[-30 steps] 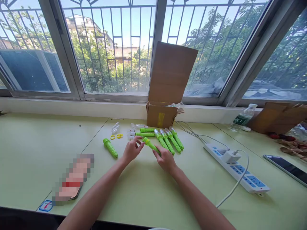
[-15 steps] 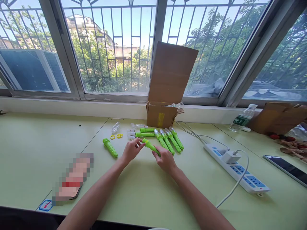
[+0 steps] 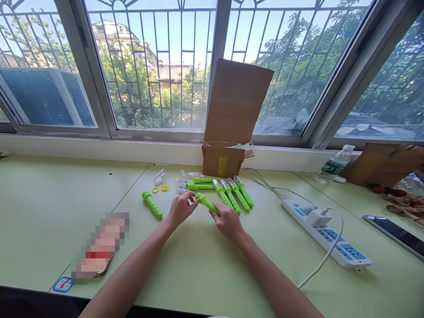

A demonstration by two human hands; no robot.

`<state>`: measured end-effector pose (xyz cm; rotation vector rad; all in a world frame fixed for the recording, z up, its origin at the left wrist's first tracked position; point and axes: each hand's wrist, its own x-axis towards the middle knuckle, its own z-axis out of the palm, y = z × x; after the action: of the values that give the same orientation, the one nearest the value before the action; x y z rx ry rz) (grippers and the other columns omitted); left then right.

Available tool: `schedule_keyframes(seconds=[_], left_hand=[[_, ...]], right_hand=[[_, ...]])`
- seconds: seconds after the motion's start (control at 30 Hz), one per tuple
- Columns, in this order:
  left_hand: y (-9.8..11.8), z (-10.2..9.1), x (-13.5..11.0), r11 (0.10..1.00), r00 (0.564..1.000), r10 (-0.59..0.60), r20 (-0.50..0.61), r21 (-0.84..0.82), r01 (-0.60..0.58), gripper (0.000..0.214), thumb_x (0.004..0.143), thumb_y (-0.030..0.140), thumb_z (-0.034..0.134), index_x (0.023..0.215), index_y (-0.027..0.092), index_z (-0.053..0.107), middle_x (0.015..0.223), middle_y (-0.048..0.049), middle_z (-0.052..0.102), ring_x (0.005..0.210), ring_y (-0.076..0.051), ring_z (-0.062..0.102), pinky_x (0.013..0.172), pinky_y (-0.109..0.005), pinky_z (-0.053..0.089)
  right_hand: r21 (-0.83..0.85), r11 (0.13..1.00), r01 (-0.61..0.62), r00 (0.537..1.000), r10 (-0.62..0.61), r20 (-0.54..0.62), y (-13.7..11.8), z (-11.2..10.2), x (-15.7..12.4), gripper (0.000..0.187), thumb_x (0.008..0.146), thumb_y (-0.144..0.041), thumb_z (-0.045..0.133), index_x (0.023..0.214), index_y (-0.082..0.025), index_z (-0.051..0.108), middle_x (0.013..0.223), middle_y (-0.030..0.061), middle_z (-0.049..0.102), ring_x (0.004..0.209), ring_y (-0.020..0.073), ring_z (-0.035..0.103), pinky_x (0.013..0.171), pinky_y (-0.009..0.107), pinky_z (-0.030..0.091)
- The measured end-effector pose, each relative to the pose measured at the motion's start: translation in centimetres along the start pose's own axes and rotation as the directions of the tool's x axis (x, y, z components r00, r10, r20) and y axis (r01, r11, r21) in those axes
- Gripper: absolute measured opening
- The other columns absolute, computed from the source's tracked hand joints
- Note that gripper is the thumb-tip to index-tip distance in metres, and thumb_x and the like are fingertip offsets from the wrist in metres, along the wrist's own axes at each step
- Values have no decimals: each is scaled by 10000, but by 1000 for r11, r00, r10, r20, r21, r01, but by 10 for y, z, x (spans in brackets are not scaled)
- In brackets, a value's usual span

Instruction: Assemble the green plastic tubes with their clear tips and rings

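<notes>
My right hand [image 3: 228, 219] is closed around the lower part of a green ribbed plastic tube [image 3: 207, 203], its threaded end pointing up and left. My left hand [image 3: 181, 207] is at that threaded end, thumb and fingers curled together; what they pinch, if anything, is too small to make out. A yellowish band shows near the tube's collar. Another green tube [image 3: 152, 205] lies left of my hands. Yellow rings [image 3: 164, 188] and clear plastic caps [image 3: 159, 176] lie beyond it. To the right, several green tubes with clear caps [image 3: 239, 194] lie side by side.
An open cardboard box [image 3: 223, 160] stands by the window. At right are a white power strip [image 3: 326, 234] with cables, a water bottle [image 3: 335, 164] and a phone [image 3: 397, 234]. A blurred-out phone-like object [image 3: 102, 247] lies to the left.
Almost nothing differs. The tube's threaded end has shifted very slightly to the left, and my left fingers have moved a little at it.
</notes>
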<state>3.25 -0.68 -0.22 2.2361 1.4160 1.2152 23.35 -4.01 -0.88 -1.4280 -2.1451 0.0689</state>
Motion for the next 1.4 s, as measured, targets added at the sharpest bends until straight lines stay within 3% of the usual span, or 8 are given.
schedule_keyframes(seconds=[0.17,0.37,0.7,0.87,1.0,1.1,1.27,1.4], left_hand=[[15,0,-2,971,997,-21,74,237,3,169,857,328,483,881,201,592,824,-33,686,673,-157,621,616,-253,379],[21,-2,-2,949,979,-74,189,317,11,238,889,267,402,854,177,620,789,-88,684,695,-211,629,585,-273,331],[13,5,-3,980,985,-76,153,195,45,169,807,203,480,691,167,598,696,-85,666,625,-193,611,554,-261,346],[14,4,-3,984,989,-75,124,-152,94,125,810,245,507,720,173,557,677,-32,644,491,-115,569,508,-224,388],[15,6,0,830,977,-200,69,-518,207,241,824,417,525,886,185,504,700,-5,624,461,-104,569,423,-203,410],[17,5,3,645,944,-302,131,-701,304,381,803,512,532,983,180,481,773,-24,627,516,-133,612,379,-212,432],[19,-1,6,419,911,-277,307,-814,402,444,743,481,643,1015,138,567,893,-88,654,794,-203,665,570,-287,556],[19,-6,5,274,896,-224,384,-857,436,408,736,451,669,984,134,603,977,-103,663,852,-207,653,677,-334,559]], right_hand=[[-163,986,14,1000,-12,10,-3,-1,-1,367,897,-326,390,1201,-202,554,978,61,663,777,184,602,619,260,382],[-267,962,58,998,-46,49,-5,0,-2,347,900,-307,380,1169,-190,565,923,65,651,739,172,582,588,257,340],[-293,951,95,994,-76,75,-7,1,-3,315,895,-270,386,1124,-175,581,864,70,635,723,173,575,582,254,329],[-103,994,30,1000,-30,0,-4,3,-1,333,885,-289,407,1152,-185,576,931,75,660,794,193,599,645,259,395],[129,991,14,997,-3,-82,-6,4,2,346,899,-341,395,1150,-190,580,1021,80,664,877,207,607,716,284,444],[201,979,39,996,-21,-91,-9,3,2,353,904,-360,393,1150,-190,582,1031,84,666,878,211,611,739,300,459],[253,965,71,996,-53,-74,-13,2,-1,339,904,-346,397,1135,-184,585,1008,81,672,868,212,612,767,313,465],[266,962,68,995,-47,-86,-17,2,-2,363,906,-359,392,1163,-177,572,1019,96,669,872,219,610,770,323,468]])
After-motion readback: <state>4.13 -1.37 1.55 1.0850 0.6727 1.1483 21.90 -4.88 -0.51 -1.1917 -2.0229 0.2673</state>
